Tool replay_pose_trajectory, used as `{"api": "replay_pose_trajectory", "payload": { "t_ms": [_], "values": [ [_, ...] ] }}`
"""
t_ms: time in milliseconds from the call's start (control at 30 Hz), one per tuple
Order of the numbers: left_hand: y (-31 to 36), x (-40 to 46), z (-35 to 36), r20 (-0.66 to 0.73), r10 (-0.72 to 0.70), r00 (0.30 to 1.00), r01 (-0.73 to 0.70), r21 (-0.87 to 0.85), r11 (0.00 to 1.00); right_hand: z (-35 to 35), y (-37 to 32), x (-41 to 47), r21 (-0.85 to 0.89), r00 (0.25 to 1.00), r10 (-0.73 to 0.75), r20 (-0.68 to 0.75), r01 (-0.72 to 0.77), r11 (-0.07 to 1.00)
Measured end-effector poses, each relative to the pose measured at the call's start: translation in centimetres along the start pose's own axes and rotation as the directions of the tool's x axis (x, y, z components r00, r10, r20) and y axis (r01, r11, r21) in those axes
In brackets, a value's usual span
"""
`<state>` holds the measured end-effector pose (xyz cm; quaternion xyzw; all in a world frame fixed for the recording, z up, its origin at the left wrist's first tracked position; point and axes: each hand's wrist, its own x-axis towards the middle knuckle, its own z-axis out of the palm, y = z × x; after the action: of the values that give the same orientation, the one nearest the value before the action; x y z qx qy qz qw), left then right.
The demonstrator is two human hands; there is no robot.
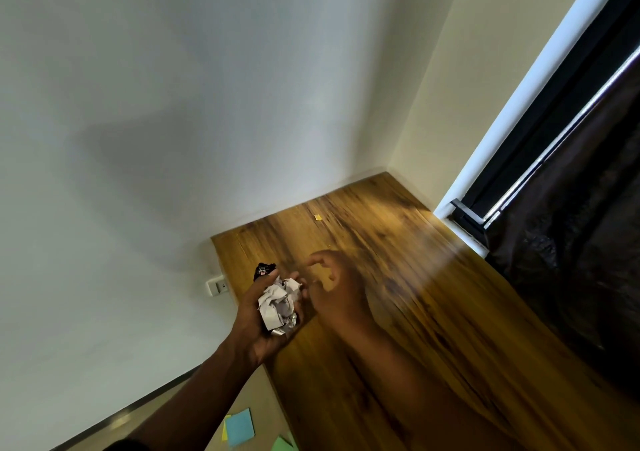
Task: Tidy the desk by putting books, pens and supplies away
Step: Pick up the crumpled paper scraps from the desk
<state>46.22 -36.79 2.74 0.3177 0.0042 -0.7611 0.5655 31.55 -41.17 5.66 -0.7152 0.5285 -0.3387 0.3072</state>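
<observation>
My left hand (266, 326) is palm up over the left edge of the wooden desk (433, 312) and holds a wad of crumpled white paper and foil scraps (280, 306). A dark wrapper (264, 269) sticks out past its fingertips. Just to the right, my right hand (334, 284) hovers over the desk, blurred by motion, with its fingers loosely curled and nothing in them. A tiny yellow scrap (317, 217) lies on the desk further back, near the wall.
The desk fits into a corner of white walls, with a dark window and curtain (571, 208) along its right side. A wall socket (217, 286) sits left of the desk. Blue and green sticky notes (239, 428) lie on the floor below.
</observation>
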Motion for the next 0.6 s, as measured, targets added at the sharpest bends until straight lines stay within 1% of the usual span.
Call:
{"api": "replay_pose_trajectory", "payload": {
  "t_ms": [67, 100, 167, 233, 333, 433, 467, 533, 600],
  "values": [
    [0.2, 0.3, -0.3, -0.009, -0.014, 1.000, 0.014, -0.004, 1.000, -0.5, 1.3, 1.5, -0.013, 0.998, 0.060, -0.035, -0.060, 0.998],
    [0.2, 0.4, -0.5, -0.011, -0.021, 1.000, 0.020, -0.010, 1.000, -0.6, 2.1, 2.4, -0.037, 0.997, 0.078, -0.028, -0.079, 0.996],
    [0.2, 0.8, -1.4, -0.013, -0.011, 1.000, 0.011, -0.009, 1.000, -0.4, 3.7, 4.3, -0.136, 0.994, 0.105, 0.030, -0.100, 0.986],
    [0.1, 1.3, -2.4, -0.023, 0.003, 1.000, -0.003, 0.018, 1.000, -0.3, 5.0, 6.4, -0.260, 0.987, 0.122, 0.108, -0.091, 0.961],
    [0.0, 1.7, -3.0, -0.006, 0.025, 1.000, -0.025, 0.016, 1.000, -0.1, 6.4, 9.2, -0.413, 0.974, 0.108, 0.197, -0.017, 0.910],
    [-0.2, 1.6, -2.4, 0.030, 0.056, 0.998, -0.055, -0.030, 0.998, 0.8, 8.0, 11.3, -0.467, 0.954, 0.072, 0.292, 0.077, 0.881],
    [-0.1, 2.1, -2.4, 0.000, 0.046, 0.999, -0.046, -0.046, 0.998, 1.3, 8.5, 12.0, -0.482, 0.948, 0.051, 0.313, 0.112, 0.869],
    [0.1, 2.7, -1.9, -0.055, 0.025, 0.998, -0.026, -0.006, 1.000, 2.4, 9.3, 13.4, -0.524, 0.937, 0.013, 0.348, 0.183, 0.832],
    [0.5, 3.3, -1.8, 0.096, 0.035, 0.995, -0.036, 0.004, 0.999, 3.0, 9.6, 14.4, -0.567, 0.927, 0.012, 0.375, 0.219, 0.794]
  ]
}}
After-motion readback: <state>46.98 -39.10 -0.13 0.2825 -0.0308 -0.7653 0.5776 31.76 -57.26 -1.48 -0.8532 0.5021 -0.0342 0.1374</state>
